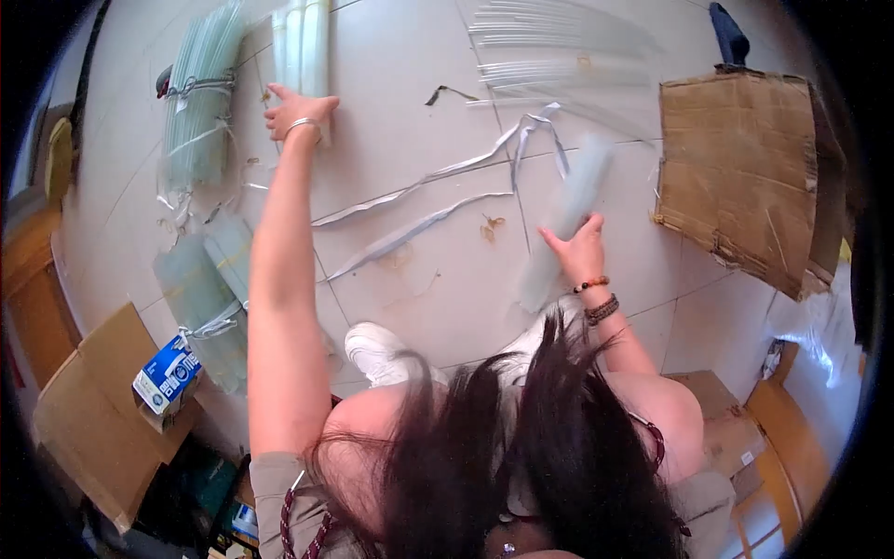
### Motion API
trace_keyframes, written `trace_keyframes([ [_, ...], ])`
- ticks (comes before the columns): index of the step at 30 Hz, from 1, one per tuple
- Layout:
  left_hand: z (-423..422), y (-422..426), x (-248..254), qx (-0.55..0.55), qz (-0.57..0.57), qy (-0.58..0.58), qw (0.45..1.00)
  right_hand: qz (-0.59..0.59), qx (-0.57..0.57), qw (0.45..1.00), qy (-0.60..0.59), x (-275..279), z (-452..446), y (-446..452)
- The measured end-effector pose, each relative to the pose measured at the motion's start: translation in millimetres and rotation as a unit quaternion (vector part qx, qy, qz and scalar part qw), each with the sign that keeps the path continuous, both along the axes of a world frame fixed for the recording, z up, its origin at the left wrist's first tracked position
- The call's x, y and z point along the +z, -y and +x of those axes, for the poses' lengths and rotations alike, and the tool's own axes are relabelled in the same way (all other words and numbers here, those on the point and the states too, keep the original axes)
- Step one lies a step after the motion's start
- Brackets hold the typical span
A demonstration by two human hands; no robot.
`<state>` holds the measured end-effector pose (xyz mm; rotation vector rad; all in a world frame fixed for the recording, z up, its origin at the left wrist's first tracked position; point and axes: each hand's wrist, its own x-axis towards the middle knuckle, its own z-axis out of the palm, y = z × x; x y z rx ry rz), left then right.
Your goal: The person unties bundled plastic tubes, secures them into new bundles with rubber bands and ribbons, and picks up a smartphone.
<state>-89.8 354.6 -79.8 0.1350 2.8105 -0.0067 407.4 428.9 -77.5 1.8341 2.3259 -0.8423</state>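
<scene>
My right hand (577,250) is closed round a bundle of clear tubes (585,177), which slants over the floor in front of my right shoe and is smeared by motion. My left hand (300,112) reaches far forward with its fingers spread, at the near end of some pale tube bundles (303,42) lying side by side. Left of it lies a thick bundle of thin clear rods (200,112), bound with a tie. Between my hands a long white strap (419,191) runs loosely across the tiles.
Loose clear rods (540,47) lie spread at the far right. A cardboard box (736,168) stands on the right. More tied tube bundles (191,289) are at the left, near a cardboard flap (102,410) and a blue-white box (168,374). Long hair hangs across the lower view.
</scene>
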Motion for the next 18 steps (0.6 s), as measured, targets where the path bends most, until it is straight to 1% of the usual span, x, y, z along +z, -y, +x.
trace_keyframes([
  [3, -16.4, 14.4, 2.0, -0.015, 0.034, 0.035, 0.999, -0.012, -0.068, 0.997, -0.030, 3.2, -2.1, 1.4],
  [4, -33.9, 28.6, -12.8, -0.034, 0.118, 0.070, 0.990, -0.021, -0.089, 0.995, -0.045, 1.1, -1.6, 2.3],
  [5, -57.2, 42.8, -38.6, -0.053, 0.203, 0.104, 0.972, 0.004, -0.075, 0.996, -0.045, -6.0, -0.3, 5.2],
  [6, -72.4, 51.8, -53.1, -0.072, 0.286, 0.137, 0.946, 0.031, -0.063, 0.997, -0.045, -16.2, 1.7, 8.4],
  [7, -70.1, 54.7, -44.7, -0.054, 0.340, 0.163, 0.925, 0.057, -0.051, 0.996, -0.044, -17.9, -0.1, 10.1],
  [8, -70.9, 56.1, -35.7, -0.026, 0.357, 0.242, 0.902, 0.100, -0.029, 0.994, -0.024, -19.3, -1.8, 10.8],
  [10, -56.5, 63.0, 22.2, 0.036, 0.375, 0.394, 0.839, 0.176, 0.016, 0.984, 0.017, -15.9, -11.8, 19.2],
  [11, -48.0, 73.8, 40.1, 0.099, 0.414, 0.443, 0.789, 0.145, 0.000, 0.989, 0.019, -18.1, -14.0, 17.5],
  [13, -16.4, 98.1, 69.3, 0.120, 0.468, 0.441, 0.756, 0.081, -0.030, 0.996, 0.018, -25.5, -16.3, 8.4],
  [14, 4.2, 109.9, 82.0, 0.129, 0.496, 0.440, 0.738, 0.087, -0.043, 0.995, -0.016, -33.2, -12.0, 6.1],
  [16, 58.8, 145.7, 89.6, 0.151, 0.549, 0.427, 0.702, 0.102, -0.068, 0.989, -0.081, -52.7, 2.3, -3.8],
  [17, 86.4, 160.6, 92.8, 0.118, 0.550, 0.426, 0.709, 0.013, -0.111, 0.982, -0.151, -50.7, 9.8, -11.3],
  [18, 111.4, 176.8, 93.5, 0.085, 0.548, 0.426, 0.715, -0.077, -0.154, 0.961, -0.215, -40.2, 18.2, -18.1],
])
